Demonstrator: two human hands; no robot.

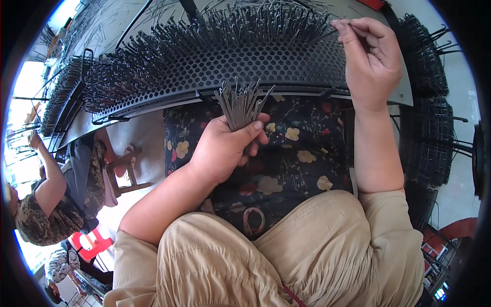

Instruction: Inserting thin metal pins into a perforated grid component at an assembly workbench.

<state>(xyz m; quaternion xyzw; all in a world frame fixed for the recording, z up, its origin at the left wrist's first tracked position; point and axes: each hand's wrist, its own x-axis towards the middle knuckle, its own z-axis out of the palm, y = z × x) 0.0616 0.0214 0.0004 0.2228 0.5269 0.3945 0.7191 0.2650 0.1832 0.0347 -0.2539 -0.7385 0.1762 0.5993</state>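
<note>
My left hand (pixel 225 143) is closed around a bundle of thin grey metal rods (pixel 240 105) with small looped ends, held upright in front of my lap. At the upper right my right hand (pixel 372 56) pinches a thin dark metal rod (pixel 330 34) between thumb and fingertips. Its tip points left, toward the perforated dark metal rack (pixel 245 65) at its right end. Many similar looped rods (pixel 169 43) stand packed upright in the holes of the rack's farther rows. The nearer rows of holes at the middle and right show bare.
Loose rods (pixel 97 30) lie on the table at the far left. Other filled racks (pixel 427 56) stand along the right side. A dark floral cloth (pixel 291 153) covers my lap. To the left, a person in a camouflage top (pixel 51 215) works near a wooden stool (pixel 125 171).
</note>
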